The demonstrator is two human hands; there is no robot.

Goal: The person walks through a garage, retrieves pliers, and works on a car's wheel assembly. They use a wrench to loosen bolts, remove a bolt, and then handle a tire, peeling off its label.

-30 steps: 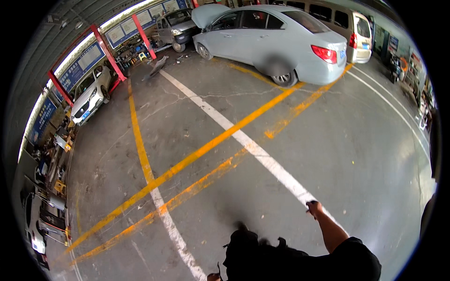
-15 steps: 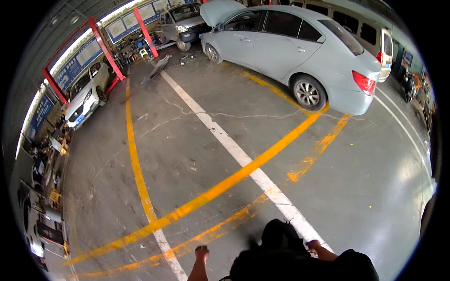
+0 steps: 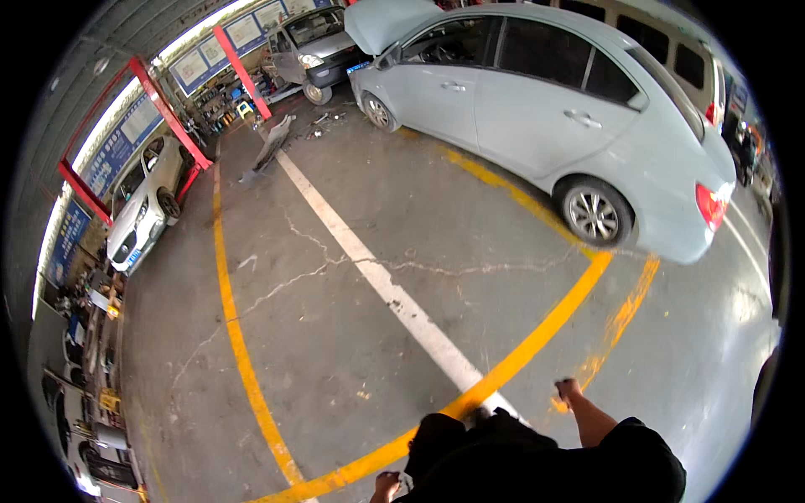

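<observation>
My left hand [image 3: 387, 484] hangs low at the bottom edge beside my dark clothing, its fingers curled into a fist with nothing visible in it. My right hand [image 3: 568, 391] is held out ahead of my body above the floor, near the worn yellow stripe. Its fingers are curled too; a small dark patch shows at them, and I cannot make out whether it is a thing or shadow. Neither hand touches anything around it. The nearest large thing is a pale blue sedan [image 3: 520, 109] ahead on the right, its hood raised.
A grey floor carries a white line [image 3: 335, 226] and a yellow line [image 3: 537, 344]. A loose car part [image 3: 273, 142] lies ahead. A grey van [image 3: 314, 50] stands behind it; a white car [image 3: 142, 201] is by a red lift post [image 3: 172, 113]. Cluttered shelving [image 3: 105, 352] lines the left.
I have moved forward, and the sedan looks larger and nearer. My right arm has swung forward, while my left hand has dropped back toward the lower edge.
</observation>
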